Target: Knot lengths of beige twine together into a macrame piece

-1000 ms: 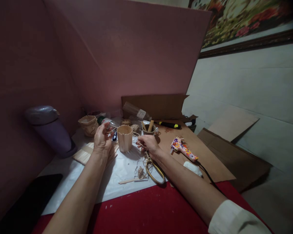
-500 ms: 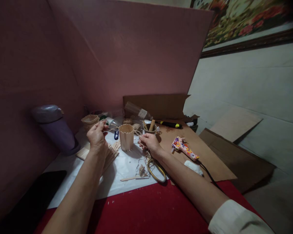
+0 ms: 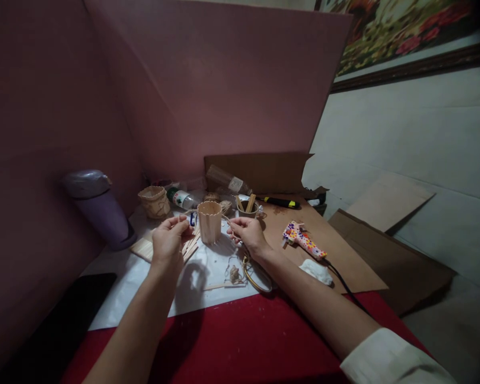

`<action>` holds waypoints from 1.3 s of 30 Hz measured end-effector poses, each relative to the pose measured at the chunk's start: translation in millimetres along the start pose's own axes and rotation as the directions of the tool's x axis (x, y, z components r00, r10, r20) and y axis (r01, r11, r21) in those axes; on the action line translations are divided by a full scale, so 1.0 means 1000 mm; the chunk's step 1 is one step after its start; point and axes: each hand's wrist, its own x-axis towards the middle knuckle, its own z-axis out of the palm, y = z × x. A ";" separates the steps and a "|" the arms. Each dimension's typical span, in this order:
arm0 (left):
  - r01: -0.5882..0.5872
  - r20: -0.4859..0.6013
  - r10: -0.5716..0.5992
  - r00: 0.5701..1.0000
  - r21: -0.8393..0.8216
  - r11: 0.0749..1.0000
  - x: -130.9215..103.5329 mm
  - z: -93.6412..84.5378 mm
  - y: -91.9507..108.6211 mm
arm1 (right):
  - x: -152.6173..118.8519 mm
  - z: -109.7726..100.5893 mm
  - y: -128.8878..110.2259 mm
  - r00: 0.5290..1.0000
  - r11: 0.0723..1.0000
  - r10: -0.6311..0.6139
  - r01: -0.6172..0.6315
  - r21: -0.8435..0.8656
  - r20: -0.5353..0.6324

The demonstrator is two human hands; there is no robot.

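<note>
A small cup covered in upright wooden craft sticks point(image 3: 210, 224) stands on the white sheet point(image 3: 152, 298). Twine point(image 3: 225, 217) runs out from both sides of its upper part, and the stretch behind the cup is hidden. Left of the cup, my left hand point(image 3: 170, 237) pinches one length of the twine. On the other side, my right hand point(image 3: 246, 233) is closed on the other length, close to the cup wall. Below my right wrist lies a yellow-and-black handle loop point(image 3: 258, 276), its other end hidden. Beside it rest a tangle of twine point(image 3: 234, 274) and a single craft stick point(image 3: 224, 286).
A twine-trimmed cup point(image 3: 154, 202), plastic bottles point(image 3: 180, 198) and a pot with sticks point(image 3: 247, 207) stand behind. Flat craft sticks point(image 3: 142, 249) lie left. A flowered glue gun point(image 3: 304, 240), its cord, a white cloth point(image 3: 316, 272) and a utility knife point(image 3: 280, 202) are right.
My left hand has come down and nearer me, bringing its twine end lower beside the cup. My right hand stays almost in place. The view has shifted slightly.
</note>
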 end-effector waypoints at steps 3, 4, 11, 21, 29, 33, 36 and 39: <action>0.079 0.028 -0.079 0.996 -0.016 0.997 -0.006 0.002 -0.015 | -0.005 0.002 0.000 1.000 1.000 -0.006 0.006 0.017 0.014; 0.118 0.033 -0.117 0.993 -0.029 0.993 -0.007 0.003 -0.020 | -0.006 0.003 0.000 1.000 1.000 -0.006 0.005 0.022 0.017; 0.184 0.107 -0.175 0.979 -0.073 0.980 -0.013 0.007 -0.034 | -0.011 0.005 0.002 0.997 0.998 -0.015 0.011 0.057 0.081; 0.298 0.123 -0.281 0.952 -0.148 0.943 -0.025 0.017 -0.035 | -0.011 0.010 0.012 0.987 0.999 -0.040 0.042 -0.008 0.157; 0.328 0.164 -0.311 0.936 -0.091 0.940 -0.023 0.016 -0.041 | -0.009 0.011 0.015 0.982 0.986 -0.106 0.124 -0.109 0.158; 0.298 0.203 -0.288 0.936 -0.024 0.954 -0.023 0.014 -0.041 | -0.011 0.011 0.014 0.983 0.984 -0.113 0.131 -0.120 0.146; 0.247 0.201 -0.254 0.946 0.061 0.967 -0.023 0.013 -0.043 | -0.010 0.010 0.017 0.980 0.979 -0.128 0.150 -0.141 0.155; 0.124 0.196 -0.169 0.966 0.221 0.967 -0.021 0.012 -0.046 | -0.008 0.010 0.021 0.972 0.955 -0.186 0.214 -0.205 0.144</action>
